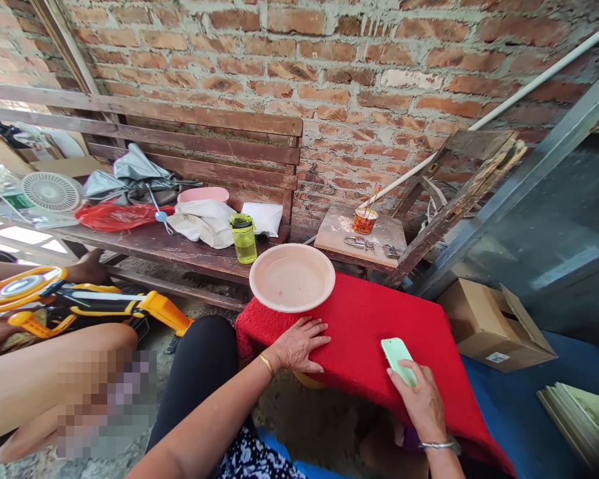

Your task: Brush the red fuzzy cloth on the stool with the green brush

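My left hand (302,344) lies flat with fingers spread on the red cloth (364,319) that covers a small table. Just beyond its fingertips stands a wide pale-pink basin (291,307), with what looks like shallow water inside. In my right hand (422,396), over the right part of the cloth, is a flat mint-green phone (397,359). Thumb and fingers grip its near end; the far end shows.
A wooden bench (190,263) holds a green bottle (243,238), a fan (52,191) and bags. Beside it a low stand (329,233) carries a cup (364,221) and padlocks. A cardboard box (484,326) sits at right. Another person's leg (54,359) and a yellow-black toy vehicle (164,311) are at left.
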Action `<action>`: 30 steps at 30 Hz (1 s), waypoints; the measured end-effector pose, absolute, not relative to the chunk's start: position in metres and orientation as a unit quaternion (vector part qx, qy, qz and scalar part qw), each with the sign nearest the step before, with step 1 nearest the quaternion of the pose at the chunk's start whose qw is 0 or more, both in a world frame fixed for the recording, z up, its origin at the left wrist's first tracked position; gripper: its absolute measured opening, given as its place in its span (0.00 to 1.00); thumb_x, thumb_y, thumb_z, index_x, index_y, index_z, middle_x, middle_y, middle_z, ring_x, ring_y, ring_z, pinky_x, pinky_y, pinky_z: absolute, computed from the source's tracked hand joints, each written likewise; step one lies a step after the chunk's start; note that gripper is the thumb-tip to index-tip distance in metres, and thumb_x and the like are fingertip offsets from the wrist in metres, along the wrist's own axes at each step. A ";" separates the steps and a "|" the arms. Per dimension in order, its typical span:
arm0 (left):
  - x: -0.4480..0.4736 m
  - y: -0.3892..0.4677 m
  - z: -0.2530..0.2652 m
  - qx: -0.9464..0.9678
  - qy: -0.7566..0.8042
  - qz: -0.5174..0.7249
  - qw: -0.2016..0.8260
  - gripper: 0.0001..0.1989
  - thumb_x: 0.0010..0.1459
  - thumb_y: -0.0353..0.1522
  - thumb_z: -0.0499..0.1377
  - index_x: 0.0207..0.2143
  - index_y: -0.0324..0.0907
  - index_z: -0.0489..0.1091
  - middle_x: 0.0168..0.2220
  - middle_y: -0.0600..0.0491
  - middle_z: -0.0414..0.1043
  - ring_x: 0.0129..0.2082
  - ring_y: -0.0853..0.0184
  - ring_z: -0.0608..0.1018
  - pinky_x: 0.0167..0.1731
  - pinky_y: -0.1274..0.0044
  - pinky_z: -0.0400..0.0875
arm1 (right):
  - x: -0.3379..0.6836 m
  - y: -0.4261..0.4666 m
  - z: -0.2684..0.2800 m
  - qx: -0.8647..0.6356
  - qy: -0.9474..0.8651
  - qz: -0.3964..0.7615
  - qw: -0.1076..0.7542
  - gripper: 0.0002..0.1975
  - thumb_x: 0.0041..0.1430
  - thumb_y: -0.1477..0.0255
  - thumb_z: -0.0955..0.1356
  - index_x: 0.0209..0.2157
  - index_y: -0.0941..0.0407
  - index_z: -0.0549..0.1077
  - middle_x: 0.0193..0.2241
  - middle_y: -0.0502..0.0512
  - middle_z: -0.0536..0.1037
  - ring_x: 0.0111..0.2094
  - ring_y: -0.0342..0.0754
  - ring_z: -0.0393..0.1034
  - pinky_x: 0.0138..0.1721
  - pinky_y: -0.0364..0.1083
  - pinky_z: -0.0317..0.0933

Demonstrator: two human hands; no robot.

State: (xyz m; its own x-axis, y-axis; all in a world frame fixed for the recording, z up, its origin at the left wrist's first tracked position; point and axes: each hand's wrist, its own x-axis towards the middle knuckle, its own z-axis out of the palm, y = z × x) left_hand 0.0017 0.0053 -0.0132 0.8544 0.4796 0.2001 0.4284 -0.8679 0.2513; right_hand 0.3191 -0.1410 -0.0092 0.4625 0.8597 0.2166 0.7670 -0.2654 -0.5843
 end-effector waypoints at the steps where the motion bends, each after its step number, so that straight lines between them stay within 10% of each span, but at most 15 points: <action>1: 0.002 0.005 -0.013 0.958 0.237 0.129 0.097 0.39 0.53 0.57 0.61 0.61 0.46 0.67 0.64 0.45 0.63 0.66 0.51 0.62 0.66 0.60 0.50 | 0.319 -0.141 -0.009 -0.792 -0.514 0.072 0.322 0.36 0.50 0.36 0.60 0.39 0.53 0.77 0.35 0.57 0.71 0.36 0.56 0.71 0.41 0.53 0.64; 30: 0.002 0.005 -0.015 0.959 0.237 0.121 0.103 0.39 0.53 0.57 0.60 0.61 0.45 0.67 0.65 0.44 0.62 0.66 0.50 0.62 0.66 0.59 0.49 | 0.322 -0.140 -0.013 -0.801 -0.513 0.069 0.300 0.35 0.51 0.38 0.60 0.40 0.53 0.76 0.36 0.58 0.71 0.37 0.56 0.70 0.40 0.53 0.63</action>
